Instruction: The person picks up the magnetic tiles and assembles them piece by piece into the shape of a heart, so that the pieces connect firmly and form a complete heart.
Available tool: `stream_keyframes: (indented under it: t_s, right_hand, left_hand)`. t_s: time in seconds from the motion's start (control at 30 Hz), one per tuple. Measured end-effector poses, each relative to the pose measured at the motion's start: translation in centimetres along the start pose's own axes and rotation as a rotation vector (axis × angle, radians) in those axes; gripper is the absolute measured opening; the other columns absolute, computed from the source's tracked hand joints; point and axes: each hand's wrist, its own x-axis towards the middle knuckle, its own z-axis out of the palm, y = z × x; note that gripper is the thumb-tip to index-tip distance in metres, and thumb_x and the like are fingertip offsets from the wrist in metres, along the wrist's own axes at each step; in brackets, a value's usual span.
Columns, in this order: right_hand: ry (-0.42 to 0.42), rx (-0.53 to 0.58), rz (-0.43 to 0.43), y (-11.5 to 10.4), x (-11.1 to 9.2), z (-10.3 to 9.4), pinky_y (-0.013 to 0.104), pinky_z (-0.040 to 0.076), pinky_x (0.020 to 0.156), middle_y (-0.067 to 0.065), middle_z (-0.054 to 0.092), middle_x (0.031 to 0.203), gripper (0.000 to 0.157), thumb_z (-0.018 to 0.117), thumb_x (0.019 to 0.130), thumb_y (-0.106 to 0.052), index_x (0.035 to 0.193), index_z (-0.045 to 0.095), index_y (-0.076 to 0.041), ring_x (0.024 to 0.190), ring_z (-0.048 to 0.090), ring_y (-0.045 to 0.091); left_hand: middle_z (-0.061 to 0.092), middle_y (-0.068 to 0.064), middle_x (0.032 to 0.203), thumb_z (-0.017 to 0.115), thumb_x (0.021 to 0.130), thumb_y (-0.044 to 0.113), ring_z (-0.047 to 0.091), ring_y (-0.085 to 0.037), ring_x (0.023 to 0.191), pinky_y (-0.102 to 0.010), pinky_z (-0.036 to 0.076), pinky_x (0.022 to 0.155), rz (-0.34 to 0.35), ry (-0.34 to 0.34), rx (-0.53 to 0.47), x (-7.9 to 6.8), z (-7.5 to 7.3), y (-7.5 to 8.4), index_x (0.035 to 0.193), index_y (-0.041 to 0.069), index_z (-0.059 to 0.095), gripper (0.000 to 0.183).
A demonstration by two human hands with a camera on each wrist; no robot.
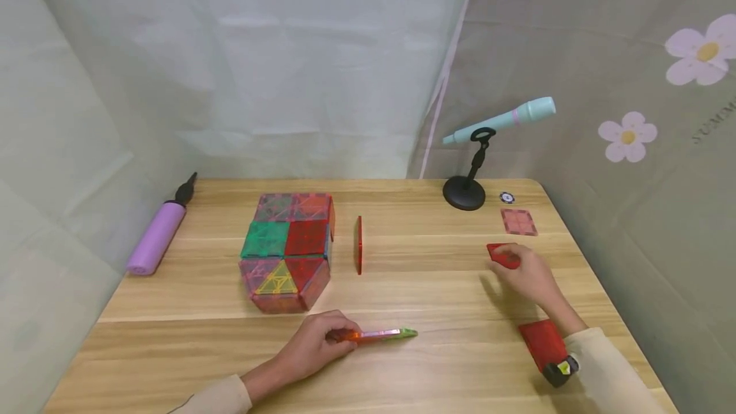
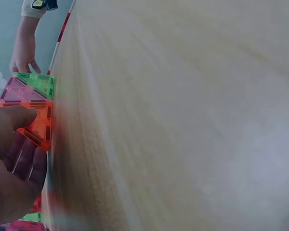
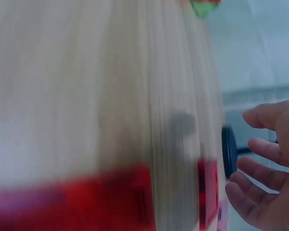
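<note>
My left hand (image 1: 316, 344) pinches a joined row of triangular magnetic tiles (image 2: 24, 89) by its orange end, thumb on the near face. Pink and green pieces continue beyond the orange one, and the row stands on edge over the table. At the right, my right hand (image 1: 526, 273) hovers above a red magnetic tile (image 1: 499, 253), partly hiding it. The right wrist view shows that hand (image 3: 269, 168) with fingers spread and nothing between them. Below its wrist lies another red tile (image 1: 543, 340). A box-like build of magnetic tiles (image 1: 267, 239) stands left of centre.
One red tile (image 1: 360, 245) stands on edge beside the build. A pink square tile (image 1: 519, 222) and a small round chip (image 1: 506, 197) lie at the back right. Behind are a microphone (image 1: 506, 120) on a black stand (image 1: 464, 191); a purple hand pump (image 1: 158, 235) lies at left.
</note>
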Motion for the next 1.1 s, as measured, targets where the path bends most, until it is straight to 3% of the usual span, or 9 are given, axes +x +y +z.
stream_keyframes:
  t_s: [0.3,0.5,0.73,1.1]
  right_hand:
    - [-0.064,-0.068,-0.045,3.4,1.3,-1.2,0.064,0.048,0.096,0.03,0.055,0.135,0.049,0.079,0.09,-0.025,0.127,0.063,0.003,0.119,0.054,0.047]
    - [-0.093,-0.093,-0.062,4.3,1.8,-1.1,0.066,0.043,0.102,0.031,0.052,0.138,0.057,0.08,0.088,-0.027,0.131,0.059,0.004,0.123,0.05,0.047]
    - [-0.109,-0.134,0.036,4.2,2.0,-0.6,0.061,0.051,0.092,0.032,0.057,0.129,0.071,0.075,0.091,-0.044,0.137,0.053,0.006,0.109,0.054,0.044]
    - [-0.076,-0.215,0.083,3.4,2.4,0.4,0.057,0.051,0.082,0.035,0.055,0.126,0.082,0.077,0.085,-0.055,0.135,0.053,0.006,0.106,0.052,0.047]
  left_hand:
    - [0.072,0.01,0.097,0.078,0.092,0.014,0.064,-0.002,0.088,-0.025,0.058,0.076,0.001,-0.024,-0.007,0.1,-0.2,-0.2,0.106,0.018,0.079,0.015]
    - [0.072,0.009,0.097,0.078,0.091,0.016,0.064,-0.001,0.088,-0.024,0.057,0.076,0.002,-0.034,-0.011,-0.1,-0.3,-0.3,0.107,0.014,0.079,0.016]
    - [0.071,0.008,0.093,0.08,0.089,0.013,0.063,0.001,0.082,-0.024,0.057,0.07,0.028,-0.048,-0.048,-0.3,-0.1,-0.1,0.105,0.012,0.079,0.016]
    - [0.07,0.01,0.093,0.08,0.088,0.01,0.064,-0.003,0.082,-0.024,0.057,0.07,0.053,-0.045,-0.035,-0.3,0.1,-0.1,0.104,0.014,0.079,0.016]
